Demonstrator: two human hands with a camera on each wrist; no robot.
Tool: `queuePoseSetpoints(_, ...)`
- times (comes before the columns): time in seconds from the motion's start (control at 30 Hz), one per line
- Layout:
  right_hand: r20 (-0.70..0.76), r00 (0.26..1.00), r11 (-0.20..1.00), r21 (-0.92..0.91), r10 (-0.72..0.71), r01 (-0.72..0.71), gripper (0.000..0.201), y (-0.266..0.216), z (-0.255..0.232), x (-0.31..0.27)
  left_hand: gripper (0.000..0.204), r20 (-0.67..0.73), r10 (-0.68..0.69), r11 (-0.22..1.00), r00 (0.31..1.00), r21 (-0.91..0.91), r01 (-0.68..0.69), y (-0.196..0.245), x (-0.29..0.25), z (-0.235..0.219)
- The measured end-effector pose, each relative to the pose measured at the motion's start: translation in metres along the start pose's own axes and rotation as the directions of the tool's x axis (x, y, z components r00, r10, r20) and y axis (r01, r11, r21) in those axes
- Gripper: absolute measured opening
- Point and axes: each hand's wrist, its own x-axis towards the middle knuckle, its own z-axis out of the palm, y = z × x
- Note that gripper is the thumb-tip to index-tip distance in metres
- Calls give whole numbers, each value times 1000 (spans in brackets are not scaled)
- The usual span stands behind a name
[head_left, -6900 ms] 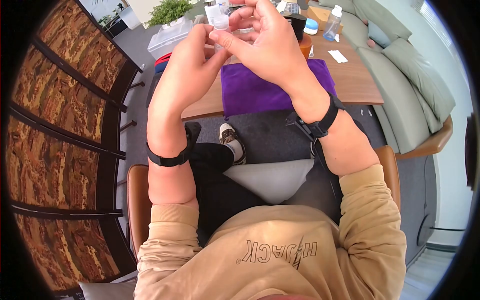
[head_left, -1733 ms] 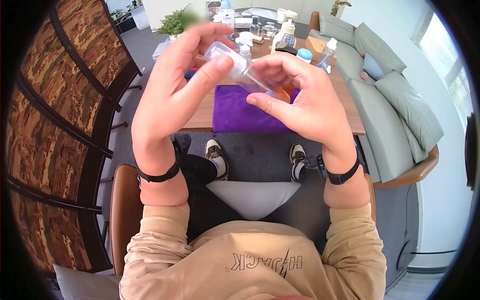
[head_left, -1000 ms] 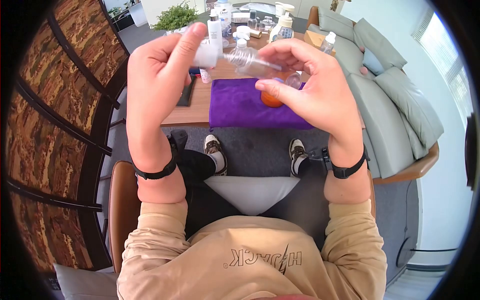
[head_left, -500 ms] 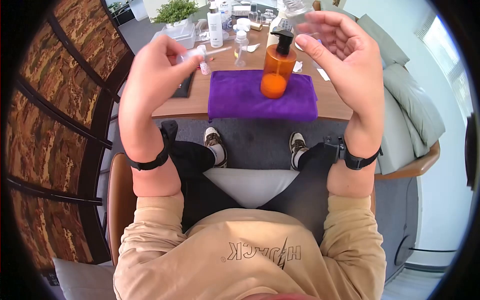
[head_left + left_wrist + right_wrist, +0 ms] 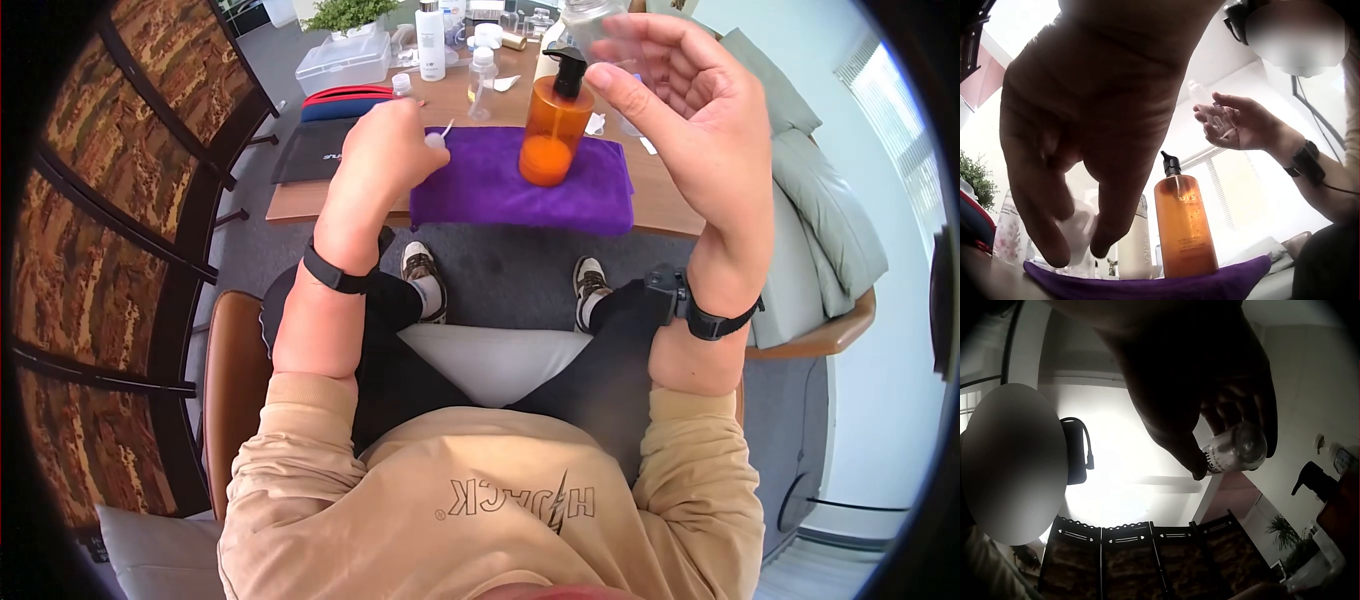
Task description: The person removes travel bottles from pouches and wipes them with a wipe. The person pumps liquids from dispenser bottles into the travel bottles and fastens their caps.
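My left hand [image 5: 385,148] pinches a whitish spray top [image 5: 437,140] with a thin dip tube, low over the left end of a folded purple towel [image 5: 480,195]. In the left wrist view, the spray top [image 5: 1079,231] shows between thumb and fingertips. Raised at the right, my right hand [image 5: 705,120] holds a clear bottle [image 5: 1238,449] with dark lettering. In the head view, the fingers partly cover that bottle. An orange bottle [image 5: 548,150] with a black pump stands upright on the towel, between the two hands.
Behind the towel stand a white bottle [image 5: 430,45] and a small clear bottle [image 5: 481,85]. At the table's left lie a dark flat case [image 5: 310,155], a red and blue pouch [image 5: 345,100] and a clear plastic box [image 5: 343,62]. A grey sofa [image 5: 820,230] is to the right.
The spray top has come out of the clear bottle. My left hand has carried it left, then down to the towel; my right hand has moved the bottle up and right.
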Motion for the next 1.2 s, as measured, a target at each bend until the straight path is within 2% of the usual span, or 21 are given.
queuePoseSetpoints(0.03, -13, 999, 996, 76, 41, -39, 25, -8, 4, -1, 40, 149, -70, 996, 986, 73, 60, 7, -1, -7)
queuePoseSetpoints(0.13, 55, 992, 993, -36, 114, -113, 31, -19, 5, 0, 43, 239, -82, 994, 968, 89, 62, 8, -2, -6)
queuePoseSetpoints(0.17, 55, 992, 993, -37, 115, -113, 31, -7, 6, 1, 43, 240, -81, 994, 967, 88, 62, 8, -2, -6)
queuePoseSetpoints(0.23, 126, 991, 999, 29, -38, 35, 42, 23, 8, 3, 48, 201, -64, 995, 977, 89, 47, 8, -5, -7)
queuePoseSetpoints(0.37, 150, 986, 994, 74, 72, -84, 42, 22, 15, 1, 57, 230, -121, 992, 966, 70, 108, 21, -10, -31)
queuePoseSetpoints(0.47, 156, 986, 989, 123, 61, -81, 41, 31, 21, 1, 55, 124, -66, 997, 990, 52, 60, 18, -13, -33)
queuePoseSetpoints(0.5, 176, 983, 980, 184, 47, -80, 48, 34, 24, 1, 53, 73, 23, 985, 997, -172, -10, 18, -16, -38)
queuePoseSetpoints(0.53, 194, 980, 966, 246, 33, -82, 55, 35, 26, 1, 51, 4, 100, 919, 995, -383, -90, 20, -19, -43)
queuePoseSetpoints(0.57, 191, 981, 966, 244, 37, -84, 55, 32, 29, 0, 51, 7, 103, 919, 995, -384, -93, 25, -23, -50)
queuePoseSetpoints(0.63, 204, 975, 917, 366, 84, -156, 36, 20, 35, -1, 54, -195, 316, 566, 929, -747, -349, 42, -32, -60)
queuePoseSetpoints(0.67, 200, 976, 918, 365, 86, -156, 36, 13, 38, -3, 54, -194, 319, 565, 928, -747, -350, 47, -34, -60)
queuePoseSetpoints(0.73, 235, 957, 883, 395, 171, -255, 38, 3, 39, -6, 61, -350, 347, 356, 870, -810, -467, 59, -37, -59)
queuePoseSetpoints(0.8, 239, 958, 877, 411, 159, -248, 38, 23, 44, -2, 58, -341, 321, 337, 884, -831, -443, 68, -37, -57)
queuePoseSetpoints(0.87, 245, 959, 872, 427, 145, -240, 38, 33, 45, -1, 58, -292, 278, 245, 915, -900, -361, 68, -33, -49)
queuePoseSetpoints(0.9, 194, 972, 895, 398, 130, -199, 37, 30, 48, 0, 58, -293, 280, 245, 914, -899, -363, 67, -31, -45)
queuePoseSetpoints(0.97, 134, 985, 917, 367, 111, -153, 36, 32, 48, 2, 54, -328, 257, 460, 909, -786, -414, 64, -27, -40)
queuePoseSetpoints(1.0, -31, 998, 936, 351, 48, -34, 38, 41, 48, 5, 54, -330, 262, 458, 907, -785, -418, 63, -25, -38)
queuePoseSetpoints(1.03, -191, 981, 946, 315, -20, 81, 40, 51, 48, 8, 53, -315, 229, 527, 921, -755, -389, 62, -23, -36)
queuePoseSetpoints(1.07, -193, 981, 946, 313, -22, 82, 40, 63, 46, 13, 51, -302, 192, 594, 934, -722, -356, 60, -23, -34)
queuePoseSetpoints(1.13, -375, 862, 931, -6, -341, 366, 49, 91, 39, 25, 50, -282, 186, 612, 941, -716, -336, 56, -20, -28)
queuePoseSetpoints(1.2, -328, 895, 951, -44, -304, 307, 61, 104, 32, 26, 48, -260, 179, 631, 949, -709, -314, 55, -18, -24)
